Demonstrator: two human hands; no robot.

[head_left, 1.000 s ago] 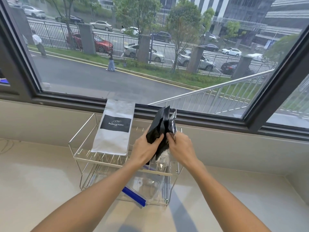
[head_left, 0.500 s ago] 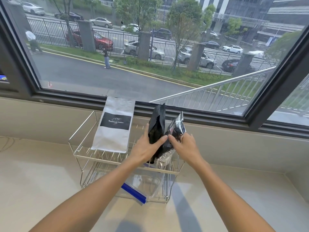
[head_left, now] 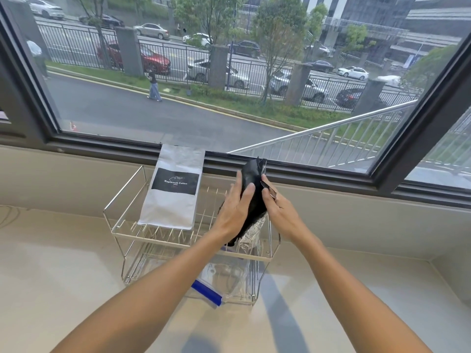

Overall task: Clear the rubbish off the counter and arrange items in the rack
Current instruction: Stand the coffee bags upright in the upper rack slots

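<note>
Presently: left hand (head_left: 235,210) and right hand (head_left: 277,212) both clasped black pouch (head_left: 252,192), upright on wire rack (head_left: 122,197) top tier, right of white coffee bag (head_left: 173,189); zip bag (head_left: 224,278) lay on lower tier.

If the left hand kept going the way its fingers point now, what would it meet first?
The black pouch: the left hand already lies against it. Past that, probably the window frame, though depth is unclear.

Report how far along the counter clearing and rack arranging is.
Done: the white coffee bag stands on the wire rack's upper tier, and the visible counter shows no rubbish. In hand: left hand and right hand set the black pouch upright there. Left: releasing it; the zip bag sticks out below.
</note>
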